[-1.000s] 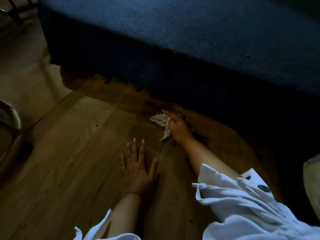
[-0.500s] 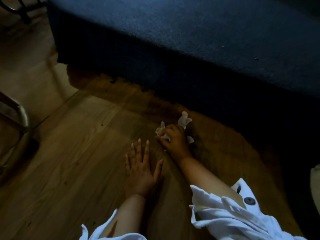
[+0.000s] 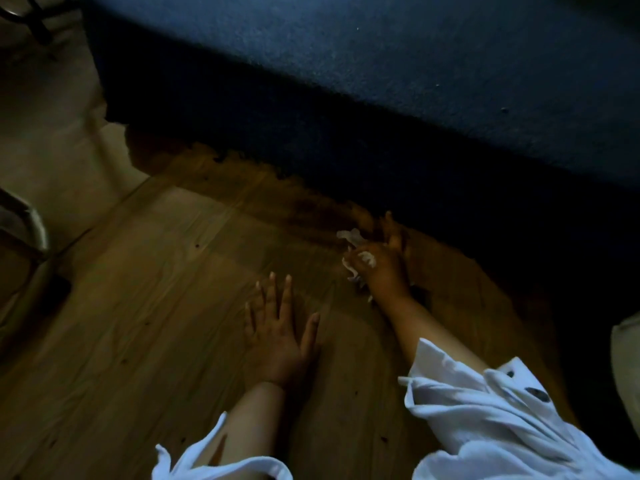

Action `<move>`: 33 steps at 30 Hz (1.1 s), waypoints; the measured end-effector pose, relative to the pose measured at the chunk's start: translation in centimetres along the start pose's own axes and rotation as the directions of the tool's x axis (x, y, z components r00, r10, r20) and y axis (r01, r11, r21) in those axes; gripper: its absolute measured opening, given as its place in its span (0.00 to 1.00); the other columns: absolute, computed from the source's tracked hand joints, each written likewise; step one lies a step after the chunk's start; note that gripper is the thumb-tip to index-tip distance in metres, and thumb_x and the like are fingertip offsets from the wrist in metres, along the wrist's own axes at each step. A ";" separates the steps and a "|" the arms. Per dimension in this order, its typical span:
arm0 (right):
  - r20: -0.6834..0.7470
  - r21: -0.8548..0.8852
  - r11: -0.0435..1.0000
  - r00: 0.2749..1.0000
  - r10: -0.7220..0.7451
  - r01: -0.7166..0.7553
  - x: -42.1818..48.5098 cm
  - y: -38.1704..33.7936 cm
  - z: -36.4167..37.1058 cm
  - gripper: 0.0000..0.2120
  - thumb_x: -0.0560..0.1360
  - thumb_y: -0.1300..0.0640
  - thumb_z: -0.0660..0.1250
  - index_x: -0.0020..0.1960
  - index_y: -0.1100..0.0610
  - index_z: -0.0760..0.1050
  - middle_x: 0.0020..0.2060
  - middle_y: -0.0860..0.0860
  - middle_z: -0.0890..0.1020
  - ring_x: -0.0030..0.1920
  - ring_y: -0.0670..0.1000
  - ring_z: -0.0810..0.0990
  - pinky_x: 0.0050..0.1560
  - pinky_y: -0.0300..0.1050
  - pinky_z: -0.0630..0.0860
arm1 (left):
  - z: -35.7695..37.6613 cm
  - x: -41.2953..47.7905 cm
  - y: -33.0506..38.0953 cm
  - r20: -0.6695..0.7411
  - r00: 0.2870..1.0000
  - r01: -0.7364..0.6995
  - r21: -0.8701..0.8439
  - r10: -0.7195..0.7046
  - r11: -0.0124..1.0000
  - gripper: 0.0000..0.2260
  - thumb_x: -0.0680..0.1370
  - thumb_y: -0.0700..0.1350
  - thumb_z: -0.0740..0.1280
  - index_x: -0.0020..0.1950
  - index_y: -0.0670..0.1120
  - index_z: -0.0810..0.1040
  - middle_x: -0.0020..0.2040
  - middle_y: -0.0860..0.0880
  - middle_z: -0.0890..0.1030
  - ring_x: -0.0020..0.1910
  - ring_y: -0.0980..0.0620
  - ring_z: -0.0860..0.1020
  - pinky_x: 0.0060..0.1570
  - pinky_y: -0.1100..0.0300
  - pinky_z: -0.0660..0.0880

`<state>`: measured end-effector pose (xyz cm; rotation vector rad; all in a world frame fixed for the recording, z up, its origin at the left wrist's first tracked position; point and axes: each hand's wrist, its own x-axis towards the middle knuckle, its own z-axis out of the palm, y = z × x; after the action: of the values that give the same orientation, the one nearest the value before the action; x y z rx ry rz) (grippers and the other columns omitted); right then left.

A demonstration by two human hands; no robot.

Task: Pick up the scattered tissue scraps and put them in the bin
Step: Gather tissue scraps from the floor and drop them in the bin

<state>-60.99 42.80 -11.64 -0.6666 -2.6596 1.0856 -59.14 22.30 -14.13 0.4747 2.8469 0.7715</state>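
I see the left hand (image 3: pixel 277 337) flat on the wooden floor (image 3: pixel 156 306), fingers spread, holding nothing, the right hand (image 3: pixel 382 271) curled around white tissue scraps (image 3: pixel 350 237), beside the blue upholstery (image 3: pixel 381 81)

You're getting just one view, the wide-angle camera on your head, and it's looking forward and steeply down at the wooden floor (image 3: pixel 156 299). It's sitting close in: your left hand (image 3: pixel 277 337) and right hand (image 3: pixel 382 273) are filling the lower middle, while the dark blue upholstered edge (image 3: pixel 381 64) is running across the top.
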 end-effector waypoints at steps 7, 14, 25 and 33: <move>0.158 -0.090 0.988 0.981 -0.114 0.129 0.1 0.4 1.9 0.26 0.73 0.43 0.65 0.69 0.44 0.65 0.71 0.49 0.67 0.70 0.48 0.63 0.73 0.50 0.59 | 0.3 0.1 -0.2 0.000 1.000 -0.003 0.015 0.003 1.000 0.36 0.70 0.69 0.39 0.75 0.57 0.39 0.76 0.54 0.35 0.74 0.55 0.32 0.71 0.55 0.33; -0.008 -0.196 0.879 0.896 -0.445 0.434 -5.2 0.5 2.4 0.14 0.71 0.47 0.65 0.43 0.58 0.79 0.40 0.56 0.80 0.42 0.54 0.76 0.43 0.39 0.66 | 0.2 0.0 -0.1 -0.021 0.999 -0.027 -0.002 0.027 1.000 0.37 0.69 0.68 0.40 0.76 0.55 0.43 0.78 0.52 0.40 0.75 0.54 0.35 0.73 0.53 0.35; -0.100 0.497 0.866 0.988 0.119 -0.054 -11.2 -3.5 -8.8 0.08 0.72 0.57 0.71 0.42 0.61 0.77 0.34 0.50 0.79 0.33 0.40 0.78 0.35 0.35 0.76 | -3.0 -0.3 3.1 0.166 0.985 -0.036 -0.063 0.046 0.997 0.30 0.79 0.61 0.51 0.77 0.50 0.48 0.78 0.49 0.44 0.77 0.51 0.40 0.74 0.47 0.39; -0.410 0.425 0.871 0.910 -0.058 0.246 -17.8 -9.3 -23.9 0.11 0.72 0.56 0.70 0.39 0.64 0.76 0.33 0.59 0.81 0.31 0.46 0.77 0.32 0.35 0.73 | -8.2 -5.8 18.6 0.013 0.929 -0.267 -0.671 0.371 0.692 0.24 0.77 0.62 0.53 0.70 0.53 0.65 0.70 0.51 0.69 0.69 0.53 0.68 0.66 0.48 0.69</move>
<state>-40.33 43.16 11.73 -0.4912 -1.9711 1.3250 -50.75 31.68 2.78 0.8677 2.1442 1.6425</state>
